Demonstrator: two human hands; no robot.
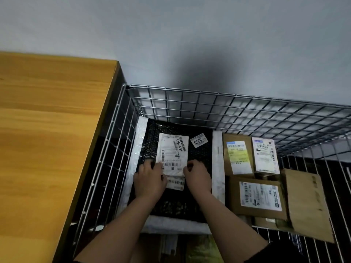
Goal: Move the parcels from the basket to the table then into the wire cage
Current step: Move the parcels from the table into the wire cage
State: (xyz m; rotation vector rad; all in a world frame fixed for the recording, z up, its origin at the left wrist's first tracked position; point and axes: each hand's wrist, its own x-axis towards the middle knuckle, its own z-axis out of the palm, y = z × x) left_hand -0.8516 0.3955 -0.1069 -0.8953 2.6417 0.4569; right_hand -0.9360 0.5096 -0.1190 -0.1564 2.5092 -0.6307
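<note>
A big wooden counter (47, 130) fills the left side, with a grey wall (190, 35) behind it. Just to its right stands the wire cage (228, 107), pushed up against the counter's edge. Inside the cage, on the left, lies a big black bag (176, 204) with white edges. It is a parcel, and it takes up most of that side. To the right of it lie brown boxes (258, 198) with white labels on top, packed close together. One flat brown piece of card (307, 204) leans at the far right of them. On top of the black bag sits a white parcel (172, 154) with bar codes and numbers on it. A small white tag (198, 140) is stuck on the bag just to the right of it. Both arms reach down into the cage. The left hand (150, 179) holds the near left corner of the white parcel, with its fingers curled on the edge. The right hand (197, 175) holds the near right corner, and its fingers pinch that edge too.
</note>
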